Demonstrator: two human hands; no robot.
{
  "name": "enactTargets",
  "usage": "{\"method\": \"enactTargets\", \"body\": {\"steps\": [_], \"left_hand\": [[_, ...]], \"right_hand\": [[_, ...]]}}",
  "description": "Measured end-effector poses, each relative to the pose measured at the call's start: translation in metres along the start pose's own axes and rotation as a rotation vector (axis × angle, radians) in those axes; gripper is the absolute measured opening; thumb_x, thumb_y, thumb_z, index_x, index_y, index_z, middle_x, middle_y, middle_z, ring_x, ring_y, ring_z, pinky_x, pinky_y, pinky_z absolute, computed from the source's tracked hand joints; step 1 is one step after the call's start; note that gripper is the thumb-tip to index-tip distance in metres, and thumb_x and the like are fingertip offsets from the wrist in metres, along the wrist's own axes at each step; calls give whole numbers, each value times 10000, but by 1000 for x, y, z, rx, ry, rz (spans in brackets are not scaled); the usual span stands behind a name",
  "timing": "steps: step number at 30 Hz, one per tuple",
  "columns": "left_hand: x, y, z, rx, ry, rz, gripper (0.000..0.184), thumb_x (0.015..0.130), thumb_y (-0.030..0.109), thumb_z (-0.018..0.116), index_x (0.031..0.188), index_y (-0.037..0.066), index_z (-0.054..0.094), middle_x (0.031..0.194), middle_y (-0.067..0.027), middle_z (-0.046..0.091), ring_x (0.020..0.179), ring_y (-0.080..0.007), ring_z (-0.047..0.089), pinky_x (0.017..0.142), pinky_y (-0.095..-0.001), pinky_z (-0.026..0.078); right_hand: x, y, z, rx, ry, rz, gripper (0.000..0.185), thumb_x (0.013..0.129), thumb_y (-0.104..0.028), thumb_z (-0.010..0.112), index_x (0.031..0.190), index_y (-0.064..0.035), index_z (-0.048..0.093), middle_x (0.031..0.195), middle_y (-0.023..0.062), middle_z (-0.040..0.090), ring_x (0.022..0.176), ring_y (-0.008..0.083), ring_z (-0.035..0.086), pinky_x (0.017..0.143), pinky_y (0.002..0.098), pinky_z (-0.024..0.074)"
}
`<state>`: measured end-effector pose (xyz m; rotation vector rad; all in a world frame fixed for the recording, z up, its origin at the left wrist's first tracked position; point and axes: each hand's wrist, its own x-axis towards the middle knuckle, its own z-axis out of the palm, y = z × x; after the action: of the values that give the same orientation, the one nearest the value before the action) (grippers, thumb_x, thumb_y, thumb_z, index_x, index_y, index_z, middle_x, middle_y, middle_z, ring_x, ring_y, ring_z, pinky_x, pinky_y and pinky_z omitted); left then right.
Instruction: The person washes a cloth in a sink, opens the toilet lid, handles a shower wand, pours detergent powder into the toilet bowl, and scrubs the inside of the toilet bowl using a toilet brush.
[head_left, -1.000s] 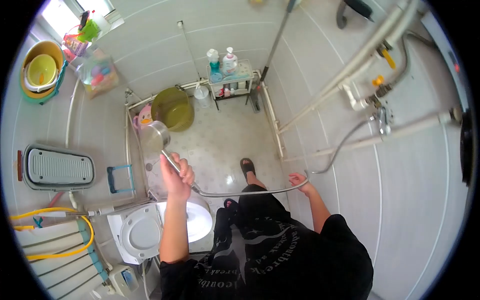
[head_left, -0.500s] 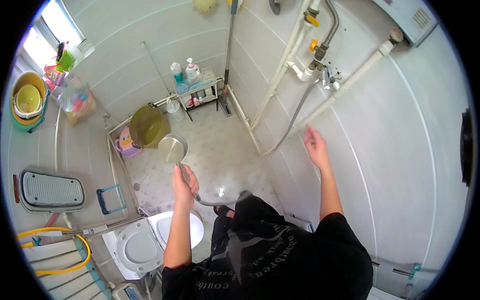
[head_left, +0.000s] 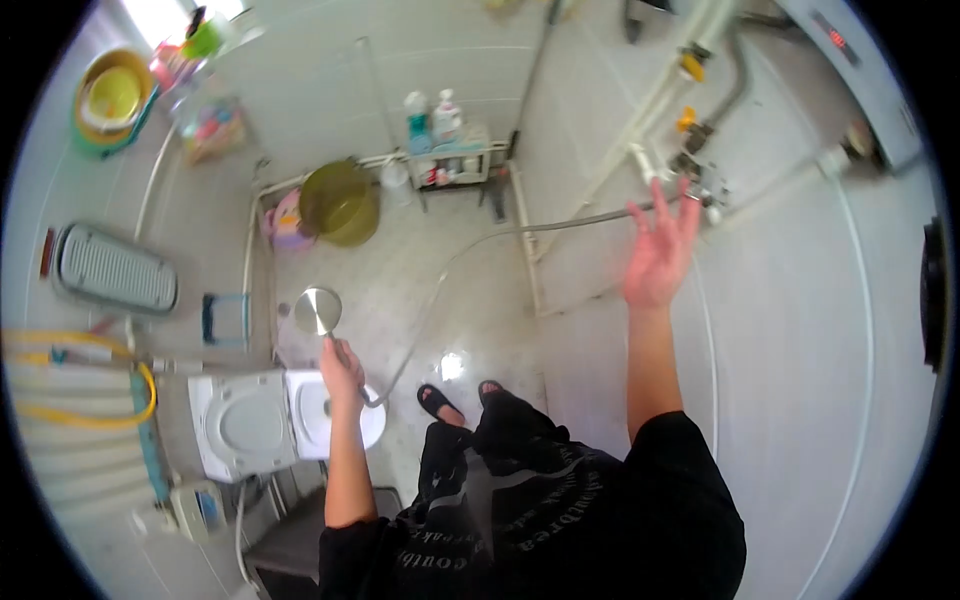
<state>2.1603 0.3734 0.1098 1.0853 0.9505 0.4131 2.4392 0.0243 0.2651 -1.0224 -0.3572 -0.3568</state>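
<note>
My left hand is wrapped round the handle of a round silver shower head, held out over the floor beside the toilet. From its handle a grey shower hose loops across the room to the wall tap on the right. My right hand is raised just below that tap, palm showing and fingers spread, with nothing in it. Its fingertips overlap the hose end and the tap's lower part, and whether they touch cannot be made out.
The toilet stands with its lid up at lower left. An olive bucket and a small shelf rack with bottles line the far wall. A grey folded tub hangs on the left wall; a heater is mounted upper right.
My right hand has risen toward the tap and spread its fingers. The shower head has moved left and slightly down, and the hose now stretches across the floor area. The whole view has shifted.
</note>
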Motion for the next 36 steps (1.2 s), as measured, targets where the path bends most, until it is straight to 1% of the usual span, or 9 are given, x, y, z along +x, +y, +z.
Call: {"method": "enactTargets", "body": {"steps": [4,6,11,14,17,26,30,33,36], "left_hand": [[-22,-24,-49,-140,138,-4,470,1040,513,385,785,129,479,499,46,342,376,-78,281,355,-254,202],[-45,-32,-61,-182,207,69,462,1051,490,360,784,129,471,491,41,333,367,-81,264,349,-257,196],[-104,-63,-105,-351,333,70,496,1051,528,301,771,147,452,498,30,335,381,-89,263,358,-258,195],[-142,-68,-124,-501,383,47,578,1026,636,256,746,156,414,501,34,305,385,-98,236,369,-262,165],[-168,-77,-152,-531,431,61,622,987,713,268,737,157,389,502,32,283,388,-105,235,377,-270,202],[-206,-88,-252,-755,581,100,658,956,767,263,738,161,399,517,25,290,419,-118,221,425,-286,192],[-206,-101,-306,-872,623,92,684,947,779,260,712,152,399,518,18,293,434,-130,249,444,-293,214],[-200,-119,-340,-936,663,61,692,945,779,263,698,147,399,516,12,294,445,-137,267,450,-298,219],[-190,-137,-366,-968,695,21,701,928,793,267,655,157,374,494,17,280,430,-142,272,471,-311,259]], "right_hand": [[-21,22,9,-52,-11,-92,683,984,-126,477,1577,-39,150,1624,151,219,1422,369,380,1028,467,454],[-41,33,18,-190,-10,-44,632,992,-164,476,1561,-34,231,1600,145,295,1432,354,370,1066,471,417],[-153,121,-7,-613,-854,286,485,974,-199,573,1433,-61,508,1467,129,509,1402,292,416,1119,446,374],[-257,163,-8,-684,-1454,343,502,952,-255,630,1419,-100,532,1451,142,522,1376,309,445,1142,451,343],[-360,160,10,-302,-1716,600,531,948,-353,636,1413,-117,534,1379,147,586,1318,325,501,1143,432,333],[-503,151,31,-422,-2667,977,647,886,-615,633,1327,-143,598,1241,141,663,1124,313,637,951,388,491],[-536,168,12,-729,-2617,814,598,848,-462,713,1328,-132,578,1157,140,671,1108,339,628,979,434,479],[-552,187,-13,-782,-1984,309,615,797,-268,762,1342,-91,541,1174,178,618,1006,345,636,851,432,521],[-566,206,6,-980,-1661,493,747,750,-90,746,1428,-84,431,1375,224,467,1168,402,558,965,449,483]]}}
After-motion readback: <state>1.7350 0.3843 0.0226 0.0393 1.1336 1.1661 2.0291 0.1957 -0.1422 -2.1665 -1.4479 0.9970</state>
